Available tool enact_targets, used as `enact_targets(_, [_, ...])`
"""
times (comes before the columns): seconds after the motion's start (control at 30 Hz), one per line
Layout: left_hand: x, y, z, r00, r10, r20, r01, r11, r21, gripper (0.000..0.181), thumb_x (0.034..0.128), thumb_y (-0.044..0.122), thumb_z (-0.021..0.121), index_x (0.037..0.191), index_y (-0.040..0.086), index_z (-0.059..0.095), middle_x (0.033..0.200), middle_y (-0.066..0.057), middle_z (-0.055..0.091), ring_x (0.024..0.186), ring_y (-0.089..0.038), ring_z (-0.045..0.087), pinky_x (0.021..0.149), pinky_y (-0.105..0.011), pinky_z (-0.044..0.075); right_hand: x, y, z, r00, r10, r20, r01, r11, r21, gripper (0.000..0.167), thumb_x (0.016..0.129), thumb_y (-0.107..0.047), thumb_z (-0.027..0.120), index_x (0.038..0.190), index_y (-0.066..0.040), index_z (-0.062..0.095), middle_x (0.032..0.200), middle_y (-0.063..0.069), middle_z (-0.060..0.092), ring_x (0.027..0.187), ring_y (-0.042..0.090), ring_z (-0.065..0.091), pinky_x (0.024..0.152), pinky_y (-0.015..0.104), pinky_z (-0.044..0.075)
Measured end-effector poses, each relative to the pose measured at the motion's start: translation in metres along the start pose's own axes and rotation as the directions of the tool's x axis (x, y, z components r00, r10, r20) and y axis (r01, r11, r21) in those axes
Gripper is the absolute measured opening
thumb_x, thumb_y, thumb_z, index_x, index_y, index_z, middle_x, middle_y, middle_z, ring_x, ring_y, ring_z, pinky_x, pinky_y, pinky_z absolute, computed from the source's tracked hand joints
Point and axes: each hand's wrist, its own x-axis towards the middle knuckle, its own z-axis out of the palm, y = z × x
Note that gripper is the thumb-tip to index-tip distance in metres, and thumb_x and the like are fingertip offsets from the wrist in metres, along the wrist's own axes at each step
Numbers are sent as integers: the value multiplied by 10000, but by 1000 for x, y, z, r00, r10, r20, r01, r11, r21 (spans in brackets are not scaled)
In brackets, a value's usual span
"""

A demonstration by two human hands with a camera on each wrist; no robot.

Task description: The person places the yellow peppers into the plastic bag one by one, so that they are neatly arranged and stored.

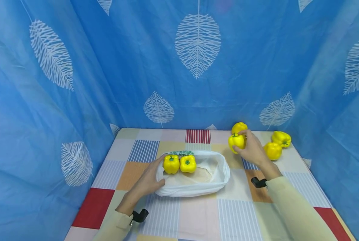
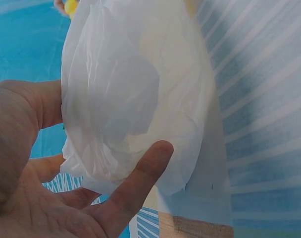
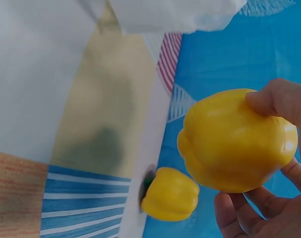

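A white plastic bag (image 1: 194, 190) lies with its mouth open on the table. Two yellow bell peppers (image 1: 171, 164) sit side by side in its left part. My left hand (image 1: 149, 175) grips the bag's left end; in the left wrist view a digit (image 2: 150, 161) lies along the white plastic. To the right of the bag, my right hand (image 1: 252, 149) holds a yellow bell pepper (image 3: 234, 144) with its green stem up, apparently above the table. Behind it stands another yellow pepper (image 1: 239, 128), also seen lower in the right wrist view.
Two more yellow peppers, one nearer (image 1: 273, 151) and one farther (image 1: 282, 139), lie right of my right hand. A patchwork cloth (image 1: 194, 217) covers the table. Blue curtains (image 1: 131, 67) with white leaf prints rise behind and at both sides.
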Motion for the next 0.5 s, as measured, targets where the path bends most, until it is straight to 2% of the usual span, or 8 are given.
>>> enact_targets(0.1, [0,0,1,1000,-5,-1,5,1000,-1,1057,901,-17,826,1834,131,354,1855,-230,438,1685,-532,470,1326,-808,441,-3,-6,1,999,-34,-7,34,999,-2,675,1057,-226,824,1572,30,471,1527,370,601,1231,493,657,992,650,670])
enact_targets(0.23, [0,0,1,1000,-2,-5,2,1000,-6,1057,893,-21,825,1831,121,358,1854,-229,439,1685,-532,472,1325,-808,442,-7,-14,2,998,-68,-9,68,998,-19,678,1047,-228,845,1553,41,483,1456,346,623,1144,455,666,927,568,655])
enact_targets(0.5, [1,-2,5,1000,-5,-11,5,1000,-15,1060,888,-22,827,1830,130,364,1857,-222,439,1692,-531,464,1329,-814,430,-13,-28,6,993,-117,-13,118,993,13,676,1019,-156,869,1542,58,497,1478,311,572,1197,458,647,989,599,643])
